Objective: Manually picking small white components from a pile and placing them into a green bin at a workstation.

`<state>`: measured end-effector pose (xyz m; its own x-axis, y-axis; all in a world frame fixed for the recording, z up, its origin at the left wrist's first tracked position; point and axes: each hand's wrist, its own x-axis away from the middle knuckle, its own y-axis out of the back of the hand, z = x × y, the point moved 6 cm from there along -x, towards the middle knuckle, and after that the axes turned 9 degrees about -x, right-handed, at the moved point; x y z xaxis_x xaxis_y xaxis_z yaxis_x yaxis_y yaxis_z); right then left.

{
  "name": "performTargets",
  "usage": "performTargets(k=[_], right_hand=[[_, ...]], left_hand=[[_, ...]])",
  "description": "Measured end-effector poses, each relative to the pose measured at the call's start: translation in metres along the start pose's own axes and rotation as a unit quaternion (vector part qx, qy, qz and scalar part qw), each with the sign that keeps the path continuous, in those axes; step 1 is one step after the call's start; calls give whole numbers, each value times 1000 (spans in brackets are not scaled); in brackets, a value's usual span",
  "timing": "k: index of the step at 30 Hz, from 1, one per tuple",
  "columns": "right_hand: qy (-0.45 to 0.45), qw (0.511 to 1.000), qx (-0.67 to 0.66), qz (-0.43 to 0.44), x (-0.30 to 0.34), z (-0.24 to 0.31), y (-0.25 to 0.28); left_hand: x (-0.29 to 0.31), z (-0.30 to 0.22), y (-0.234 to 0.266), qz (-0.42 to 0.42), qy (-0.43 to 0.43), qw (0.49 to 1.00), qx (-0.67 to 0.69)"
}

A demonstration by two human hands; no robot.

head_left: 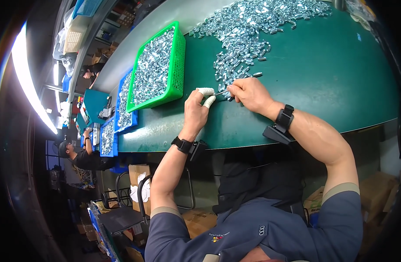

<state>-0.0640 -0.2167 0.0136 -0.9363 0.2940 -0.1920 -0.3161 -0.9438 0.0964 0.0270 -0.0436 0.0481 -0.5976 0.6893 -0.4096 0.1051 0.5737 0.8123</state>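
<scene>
My left hand (195, 112), with white wrapping on its thumb and index finger, pinches near one end of a thin metal rod (221, 92). The fingers of my right hand (255, 97) are closed on the rod's other end. Whether a small part sits at the left fingertips is too small to make out. Just beyond my hands, a heap of small shiny metal cylinders (242, 43) spreads over the green tabletop (314, 70). Some loose cylinders lie right by my right fingertips.
Left of my hands stands a green plastic basket (178, 65) full of similar metal pieces, overlapping a blue tray (130, 124) of them. Another filled blue tray (109, 139) lies farther left. A person in dark clothes (93, 159) works there. A black chair (122, 218) stands lower left.
</scene>
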Motion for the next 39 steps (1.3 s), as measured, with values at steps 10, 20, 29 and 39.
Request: performTargets(k=[10, 20, 29, 39], right_hand=[[-24, 999, -21, 30, 4, -2, -9], [-46, 997, -18, 51, 5, 0, -12], [40, 989, -142, 16, 9, 13, -13], [26, 982, -147, -115, 1, 5, 17]], left_hand=[[1, -15, -8, -1, -42, 999, 20], [2, -34, -8, -8, -84, 996, -9], [-9, -67, 48, -50, -223, 957, -180], [-44, -21, 49, -20, -106, 970, -216]])
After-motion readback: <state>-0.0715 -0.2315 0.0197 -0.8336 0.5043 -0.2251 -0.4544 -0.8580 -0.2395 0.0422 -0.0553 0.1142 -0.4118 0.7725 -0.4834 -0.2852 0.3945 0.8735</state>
